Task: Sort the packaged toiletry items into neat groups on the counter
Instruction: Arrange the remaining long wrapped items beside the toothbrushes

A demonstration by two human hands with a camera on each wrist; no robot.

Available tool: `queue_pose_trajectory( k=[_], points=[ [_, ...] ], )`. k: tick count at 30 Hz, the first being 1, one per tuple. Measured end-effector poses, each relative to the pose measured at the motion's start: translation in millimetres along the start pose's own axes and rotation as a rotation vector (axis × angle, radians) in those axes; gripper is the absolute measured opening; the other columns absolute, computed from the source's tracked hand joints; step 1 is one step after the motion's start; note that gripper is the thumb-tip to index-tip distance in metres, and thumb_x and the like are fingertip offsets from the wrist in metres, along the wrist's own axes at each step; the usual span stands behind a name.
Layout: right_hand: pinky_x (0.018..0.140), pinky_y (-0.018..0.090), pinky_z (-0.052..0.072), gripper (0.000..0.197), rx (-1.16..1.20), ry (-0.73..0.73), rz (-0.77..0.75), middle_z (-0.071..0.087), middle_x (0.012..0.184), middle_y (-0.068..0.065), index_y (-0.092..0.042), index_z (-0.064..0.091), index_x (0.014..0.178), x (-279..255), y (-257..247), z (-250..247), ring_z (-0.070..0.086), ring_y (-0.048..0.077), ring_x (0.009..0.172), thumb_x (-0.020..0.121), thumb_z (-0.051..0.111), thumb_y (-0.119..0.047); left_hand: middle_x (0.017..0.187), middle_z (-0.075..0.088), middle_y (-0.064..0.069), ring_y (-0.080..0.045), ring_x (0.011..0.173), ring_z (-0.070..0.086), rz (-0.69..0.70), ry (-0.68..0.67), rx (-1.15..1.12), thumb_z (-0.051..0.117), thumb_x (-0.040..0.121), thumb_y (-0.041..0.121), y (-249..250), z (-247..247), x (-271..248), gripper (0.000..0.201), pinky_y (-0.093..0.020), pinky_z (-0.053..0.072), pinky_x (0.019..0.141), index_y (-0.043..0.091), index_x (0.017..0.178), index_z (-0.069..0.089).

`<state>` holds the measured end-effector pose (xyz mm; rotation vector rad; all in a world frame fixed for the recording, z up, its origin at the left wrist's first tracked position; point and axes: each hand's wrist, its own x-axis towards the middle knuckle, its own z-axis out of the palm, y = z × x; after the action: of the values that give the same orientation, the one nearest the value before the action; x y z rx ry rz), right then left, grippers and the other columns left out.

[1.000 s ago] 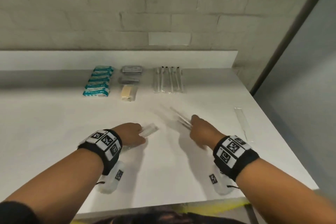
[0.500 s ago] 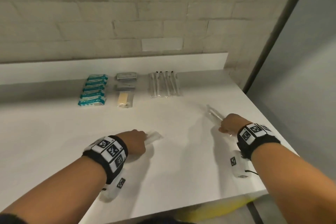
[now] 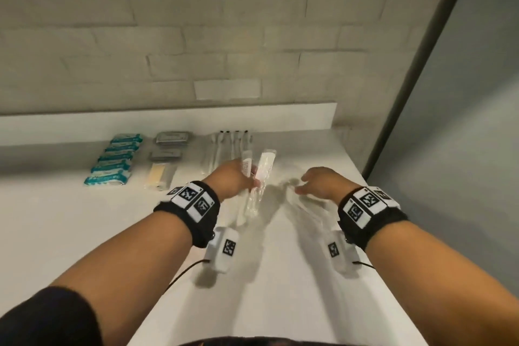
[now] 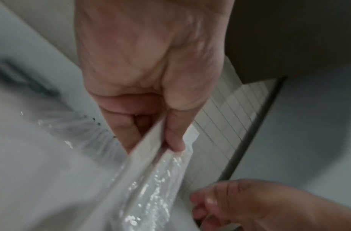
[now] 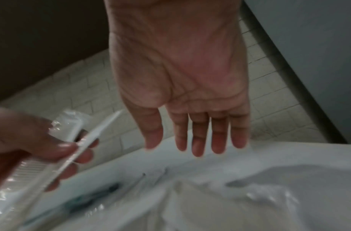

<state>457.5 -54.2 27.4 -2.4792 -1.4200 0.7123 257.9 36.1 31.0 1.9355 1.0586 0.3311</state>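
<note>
My left hand [image 3: 251, 181] hangs above the middle of the white counter [image 3: 84, 233] and grips two white combs in clear wrappers [image 3: 264, 168] between thumb and fingers. The left wrist view shows the wrapped combs [image 4: 150, 157] running out of the fist. In the right wrist view, the left hand pinches the same combs [image 5: 75, 150]. My right hand [image 3: 304, 184] hovers just right of the combs, fingers [image 5: 198, 137] straight and spread, holding nothing. A blurred clear packet [image 3: 306, 205] seems to lie under it.
Sorted rows lie along the back ledge: teal packets [image 3: 112, 161], grey sachets [image 3: 171, 139], a yellow bar in clear wrap [image 3: 160, 177] and wrapped toothbrushes [image 3: 222, 149]. The counter's right edge [image 3: 373, 199] drops off beside a grey wall. A brick wall stands behind.
My left hand rose off the counter and moved toward the back, now holding two combs instead of one. My right hand came in from the right edge and opened, no longer gripping its packet.
</note>
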Motion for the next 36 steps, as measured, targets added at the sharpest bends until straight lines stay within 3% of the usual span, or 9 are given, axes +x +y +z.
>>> queue_pose_trajectory(
  k=[5,9,12,17,22,27,29,31,36],
  points=[
    [0.059,0.028,0.048,0.022,0.801,-0.057,-0.190,0.068,0.085,0.007,-0.008,0.063,0.101,10.2,23.9,-39.8,0.060,0.016,0.064,0.096,0.054,-0.027,0.095,0.067,-0.014,-0.028,0.090,0.064,0.017,-0.062,-0.381,0.073,0.080,0.005,41.4,46.2,30.5,0.020,-0.039,0.049,0.078,0.011,0.096,0.064],
    [0.046,0.021,0.042,0.012,0.782,-0.040,-0.288,0.059,0.066,-0.002,-0.009,0.061,0.092,20.2,34.9,-48.4,0.052,0.010,0.051,0.088,0.067,-0.019,0.097,0.064,-0.017,-0.027,0.090,0.063,0.024,-0.099,-0.525,0.067,0.084,0.002,66.0,74.3,38.2,0.026,-0.041,0.050,0.085,0.000,0.109,0.059],
    [0.046,0.023,0.038,0.016,0.763,-0.031,-0.294,0.053,0.059,-0.001,-0.014,0.053,0.081,33.0,45.6,-51.6,0.046,0.011,0.049,0.083,0.068,-0.009,0.086,0.065,-0.006,-0.018,0.080,0.067,-0.028,-0.059,-0.559,0.061,0.091,0.008,71.1,86.2,39.6,0.009,-0.026,0.053,0.068,0.007,0.100,0.059],
    [0.048,0.021,0.037,0.043,0.811,-0.009,-0.271,0.057,0.085,0.000,-0.024,0.051,0.106,56.1,58.4,-50.8,0.050,0.010,0.061,0.079,0.067,0.005,0.086,0.064,-0.005,-0.023,0.084,0.061,-0.288,0.060,-0.437,0.042,0.097,0.006,63.0,84.9,56.0,0.011,-0.034,0.047,0.073,0.014,0.098,0.050],
    [0.042,0.022,0.026,0.032,0.833,-0.054,-0.151,0.046,0.061,0.002,-0.022,0.060,0.104,83.0,58.4,-52.1,0.036,0.012,0.042,0.083,0.058,0.003,0.101,0.070,-0.015,-0.020,0.077,0.060,-0.380,-0.001,-0.306,0.047,0.091,-0.004,51.4,69.0,86.3,0.029,-0.026,0.042,0.058,0.007,0.118,0.050],
    [0.035,0.015,0.036,0.016,1.018,0.212,-0.114,0.057,0.068,0.012,-0.010,0.055,0.089,104.5,39.4,-63.1,0.052,0.009,0.034,0.083,0.061,0.004,0.100,0.069,-0.017,-0.032,0.095,0.066,-0.251,0.053,-0.323,0.068,0.085,0.005,59.6,38.2,138.4,0.056,-0.042,0.055,0.089,0.008,0.135,0.044],
    [0.034,0.012,0.036,0.026,1.060,0.161,-0.044,0.062,0.084,0.019,-0.012,0.050,0.092,110.4,40.0,-55.6,0.054,0.011,0.041,0.080,0.067,0.003,0.101,0.066,-0.010,-0.030,0.099,0.064,-0.218,0.065,-0.252,0.070,0.083,0.008,53.1,25.9,160.1,0.073,-0.043,0.050,0.097,0.011,0.146,0.033],
    [0.043,0.018,0.041,0.035,0.927,-0.031,0.045,0.063,0.101,0.015,-0.017,0.052,0.098,115.9,47.2,-40.8,0.056,0.018,0.060,0.076,0.076,-0.003,0.127,0.058,-0.008,-0.025,0.116,0.057,-0.199,0.024,0.053,0.069,0.085,0.016,43.6,19.3,174.2,0.077,-0.036,0.043,0.104,0.014,0.149,0.027],
    [0.096,0.025,0.042,0.035,-0.038,-0.072,-0.181,0.059,0.131,0.002,-0.018,0.061,0.125,127.0,53.9,-37.9,0.055,0.021,0.118,0.090,0.063,-0.023,0.152,0.038,-0.001,-0.019,0.138,0.036,-0.038,-0.082,0.621,0.058,0.092,0.034,28.3,33.6,174.5,0.058,-0.027,0.027,0.112,0.021,0.145,0.039]
  ],
)
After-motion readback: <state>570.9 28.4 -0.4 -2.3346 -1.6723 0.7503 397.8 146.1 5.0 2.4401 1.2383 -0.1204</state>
